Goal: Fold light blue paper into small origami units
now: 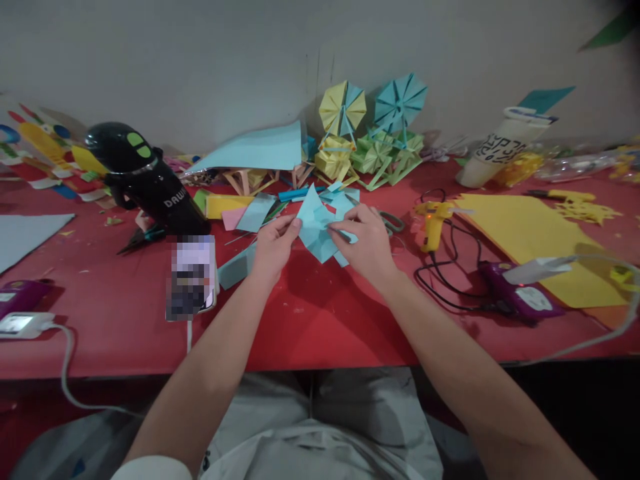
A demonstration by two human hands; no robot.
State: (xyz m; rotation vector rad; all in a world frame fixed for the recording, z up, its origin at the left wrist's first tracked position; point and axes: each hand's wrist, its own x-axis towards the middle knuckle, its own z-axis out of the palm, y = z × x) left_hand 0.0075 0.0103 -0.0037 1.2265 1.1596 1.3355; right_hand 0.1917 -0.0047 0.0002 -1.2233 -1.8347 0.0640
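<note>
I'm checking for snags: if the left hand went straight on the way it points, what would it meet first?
The folded light-blue paper, whose left edge the left hand already pinches. Beyond it, perhaps the blue paper pieces behind, though depth is unclear.

Someone sits at a red table (pixel 310 340), the left hand (pixel 274 243) pinching the left edge of a folded blue paper (pixel 319 245) and the right hand (pixel 367 240) gripping its right side. Beyond, yellow, blue and green paper models (pixel 345 110) stand near the wall (pixel 200 60). To the left, a black bottle (pixel 145 183) stands behind a phone (pixel 193 277); over on the right are a yellow glue gun (pixel 433 227), yellow sheets (pixel 535 243) and a cup (pixel 500 150).
</note>
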